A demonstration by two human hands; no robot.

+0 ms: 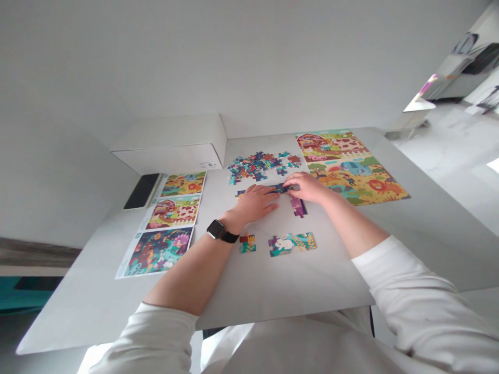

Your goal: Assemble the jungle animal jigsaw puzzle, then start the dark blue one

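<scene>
A row of dark blue jigsaw puzzle pieces (279,188) lies on the table between my hands. My left hand (255,203), with a black watch on its wrist, lies flat with fingers stretched over the row's left part and hides some of it. At the row's right end, the bent fingers of my right hand (302,185) press together on a puzzle piece, mostly covered. Purple joined pieces (298,206) run down below that hand. Nearer to me are a strip of joined pieces with a white rabbit (284,244) and a small orange-and-green piece (247,243).
A heap of loose puzzle pieces (257,165) lies beyond my hands. Two finished-looking picture puzzles (358,179) are at the right. On the left are a printed picture sheet (171,212), a black phone (142,191) and a white box (171,158) against the wall.
</scene>
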